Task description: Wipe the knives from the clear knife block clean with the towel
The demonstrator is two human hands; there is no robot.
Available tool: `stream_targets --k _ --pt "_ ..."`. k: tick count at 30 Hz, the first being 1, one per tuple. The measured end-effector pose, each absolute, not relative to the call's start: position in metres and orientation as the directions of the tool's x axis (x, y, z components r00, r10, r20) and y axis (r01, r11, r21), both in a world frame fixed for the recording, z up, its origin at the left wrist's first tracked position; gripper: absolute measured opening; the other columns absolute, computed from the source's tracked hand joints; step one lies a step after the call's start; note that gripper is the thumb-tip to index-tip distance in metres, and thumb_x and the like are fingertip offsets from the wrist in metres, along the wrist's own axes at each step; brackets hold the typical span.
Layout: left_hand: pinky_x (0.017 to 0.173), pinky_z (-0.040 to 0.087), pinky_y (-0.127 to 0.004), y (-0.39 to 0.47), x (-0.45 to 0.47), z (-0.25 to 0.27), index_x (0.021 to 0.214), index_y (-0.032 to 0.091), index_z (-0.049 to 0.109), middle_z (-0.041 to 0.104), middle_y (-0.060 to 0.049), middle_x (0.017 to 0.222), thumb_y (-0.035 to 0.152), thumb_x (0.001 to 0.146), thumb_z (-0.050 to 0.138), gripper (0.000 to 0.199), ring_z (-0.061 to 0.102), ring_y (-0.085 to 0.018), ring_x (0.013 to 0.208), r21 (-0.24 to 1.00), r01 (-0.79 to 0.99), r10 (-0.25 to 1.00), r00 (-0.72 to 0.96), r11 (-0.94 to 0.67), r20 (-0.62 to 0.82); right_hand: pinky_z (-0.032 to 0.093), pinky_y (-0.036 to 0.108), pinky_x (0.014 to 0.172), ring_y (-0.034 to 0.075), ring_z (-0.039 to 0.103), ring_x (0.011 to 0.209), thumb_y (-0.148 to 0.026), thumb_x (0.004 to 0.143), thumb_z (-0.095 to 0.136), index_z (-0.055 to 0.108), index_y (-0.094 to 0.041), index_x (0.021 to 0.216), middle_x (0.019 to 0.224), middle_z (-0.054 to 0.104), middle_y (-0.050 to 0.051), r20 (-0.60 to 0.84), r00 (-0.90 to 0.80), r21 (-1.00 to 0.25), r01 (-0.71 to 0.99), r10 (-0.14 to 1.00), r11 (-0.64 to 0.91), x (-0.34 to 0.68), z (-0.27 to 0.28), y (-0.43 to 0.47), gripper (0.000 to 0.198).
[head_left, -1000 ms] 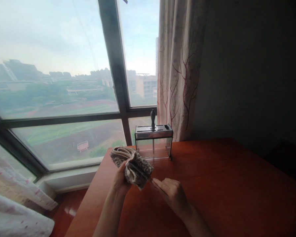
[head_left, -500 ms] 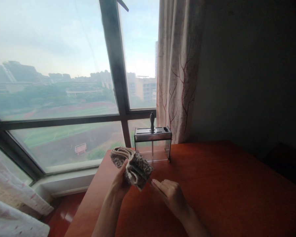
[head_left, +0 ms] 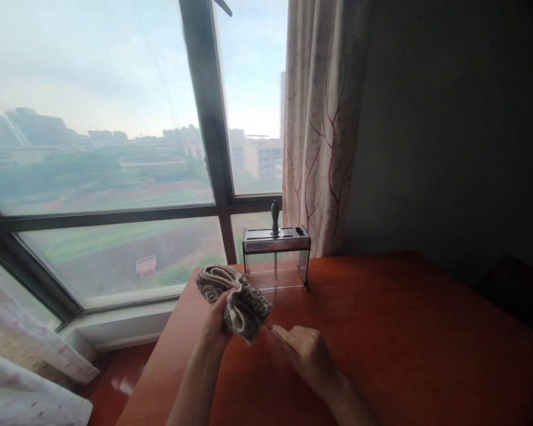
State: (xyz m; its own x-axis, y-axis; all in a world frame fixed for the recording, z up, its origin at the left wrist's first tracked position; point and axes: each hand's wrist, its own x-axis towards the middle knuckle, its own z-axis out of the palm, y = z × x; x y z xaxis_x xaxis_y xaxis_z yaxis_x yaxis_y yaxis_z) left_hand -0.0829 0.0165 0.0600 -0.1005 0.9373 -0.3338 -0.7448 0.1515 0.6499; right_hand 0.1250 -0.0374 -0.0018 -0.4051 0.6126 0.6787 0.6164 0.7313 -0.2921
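My left hand [head_left: 217, 326] is closed round a folded, fluffy grey-brown cloth [head_left: 251, 303] with pale edges, held above the table. To its right, my right hand [head_left: 307, 350] is closed, with the index finger stretched toward the cloth. It grips what looks like a knife; its handle is hidden in my fingers, and only a thin dark part [head_left: 269, 325] shows between fingertip and cloth. The cloth folds cover the rest.
A knife block [head_left: 255, 238] with a metal slotted top and clear sides stands behind the cloth on the reddish-brown table [head_left: 382, 319]. One dark-handled tool [head_left: 275, 218] with a thin rod sits in it. Windows and a curtain [head_left: 322, 130] are behind.
The cloth and my left hand have shifted slightly left. The gap between the cloth and my right fingertips is a little wider; my right hand has barely moved.
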Motion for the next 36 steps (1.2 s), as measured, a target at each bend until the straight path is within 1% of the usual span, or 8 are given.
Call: stream_targets --k 6,10,16,21,24,27,31,36 --pt "0.057 0.058 -0.024 0.022 -0.081 0.052 0.082 0.009 0.067 0.072 -0.005 0.066 0.005 0.076 0.059 0.011 0.068 -0.016 0.054 0.684 -0.722 0.936 -0.165 0.101 -0.312 0.035 0.026 0.055 0.015 0.057 0.054 -0.024 0.095 0.049 0.068 -0.016 0.108 0.065 0.067 0.004 0.694 -0.388 -0.309 0.6 0.606 0.738 0.124 0.002 -0.039 0.024" --pt "0.056 0.058 -0.023 0.024 -0.082 0.048 0.082 0.01 0.068 0.072 -0.005 0.065 0.005 0.075 0.061 0.011 0.067 -0.015 0.053 0.693 -0.72 0.92 -0.237 0.049 -0.311 0.034 0.027 0.055 0.015 0.057 0.055 -0.028 0.096 0.046 0.067 -0.017 0.109 0.065 0.066 0.004 0.663 -0.376 -0.402 0.551 0.648 0.731 0.123 0.002 -0.04 0.028" --pt "0.053 0.057 -0.024 0.028 -0.085 0.045 0.076 0.009 0.067 0.072 -0.006 0.064 0.006 0.078 0.057 0.01 0.067 -0.016 0.052 0.68 -0.734 0.911 -0.275 0.009 -0.308 0.032 0.026 0.054 0.014 0.054 0.054 -0.035 0.096 0.043 0.069 -0.016 0.081 0.06 0.06 0.003 0.569 -0.31 -0.601 0.475 0.762 0.642 0.124 0.006 -0.044 0.036" --pt "0.063 0.058 -0.024 0.029 -0.099 0.05 0.078 0.011 0.068 0.073 -0.004 0.066 0.006 0.08 0.053 0.016 0.068 -0.014 0.055 0.639 -0.765 0.909 -0.321 -0.084 -0.264 0.039 0.023 0.055 0.014 0.06 0.056 -0.044 0.093 0.047 0.064 -0.017 0.062 0.057 0.062 0.004 0.392 -0.225 -0.859 0.259 0.892 0.442 0.125 0.008 -0.045 0.045" --pt "0.069 0.059 -0.027 0.028 -0.11 0.054 0.085 0.012 0.07 0.074 -0.004 0.07 0.008 0.08 0.052 0.019 0.069 -0.016 0.059 0.575 -0.807 0.915 -0.324 -0.135 -0.24 0.039 0.022 0.054 0.013 0.058 0.052 -0.051 0.091 0.049 0.06 -0.018 0.049 0.047 0.058 0.002 0.275 -0.185 -0.945 0.13 0.943 0.301 0.123 0.012 -0.045 0.054" --pt "0.076 0.058 -0.032 0.025 -0.117 0.056 0.097 0.015 0.07 0.075 -0.003 0.074 0.013 0.083 0.05 0.025 0.071 -0.018 0.067 0.469 -0.869 0.93 -0.293 -0.161 -0.223 0.034 0.021 0.045 0.01 0.048 0.041 -0.058 0.089 0.047 0.052 -0.018 0.041 0.038 0.049 0.0 0.17 -0.204 -0.983 0.029 0.964 0.18 0.121 0.015 -0.042 0.063" --pt "0.083 0.056 -0.035 0.022 -0.116 0.055 0.109 0.02 0.067 0.076 -0.003 0.084 0.027 0.089 0.047 0.029 0.072 -0.021 0.079 0.35 -0.909 0.944 -0.292 -0.225 -0.151 0.028 0.021 0.036 0.008 0.04 0.031 -0.066 0.085 0.045 0.051 -0.017 0.044 0.034 0.047 -0.001 0.011 -0.222 -0.994 -0.106 0.975 -0.013 0.117 0.015 -0.039 0.064" --pt "0.083 0.056 -0.035 0.015 -0.098 0.051 0.11 0.024 0.067 0.076 -0.003 0.09 0.04 0.09 0.051 0.031 0.071 -0.021 0.086 0.365 -0.91 0.961 -0.253 -0.198 -0.109 0.023 0.019 0.033 0.007 0.034 0.029 -0.063 0.078 0.056 0.049 -0.019 0.058 0.032 0.042 -0.007 -0.129 -0.096 -0.933 -0.326 0.987 -0.154 0.114 0.012 -0.034 0.049"
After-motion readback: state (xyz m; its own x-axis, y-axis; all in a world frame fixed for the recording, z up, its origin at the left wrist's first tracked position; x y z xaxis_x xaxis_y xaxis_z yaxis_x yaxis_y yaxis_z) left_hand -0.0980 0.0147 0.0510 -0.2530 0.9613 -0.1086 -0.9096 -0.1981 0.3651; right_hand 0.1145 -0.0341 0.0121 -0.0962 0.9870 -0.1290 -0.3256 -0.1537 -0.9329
